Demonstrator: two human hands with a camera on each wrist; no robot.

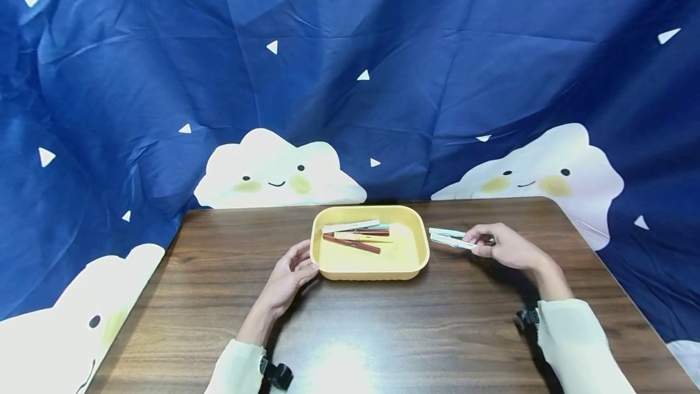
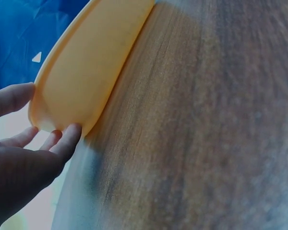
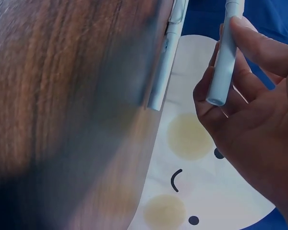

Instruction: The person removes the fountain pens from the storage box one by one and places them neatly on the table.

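Note:
My right hand [image 1: 505, 247] pinches a light blue pen [image 3: 224, 72] between thumb and fingers, lifted off the wood in the right wrist view. Just beyond it, a second light blue pen [image 3: 165, 64] lies on the table near its edge. My left hand [image 1: 290, 276] touches the left end of a shallow yellow tray [image 1: 372, 275] from outside, its fingers spread and relaxed. Inside the tray, toward its left, lie several pens: a white one [image 1: 350, 225], a yellow one [image 1: 358, 237] and dark red ones [image 1: 361, 246] among them, partly overlapping.
The tray stands near the far edge of a brown wooden table [image 1: 219, 297]. Behind it hangs a blue cloth [image 1: 339, 96] with white clouds and triangles. Dark wrist cameras [image 1: 277, 376] sit by both sleeves.

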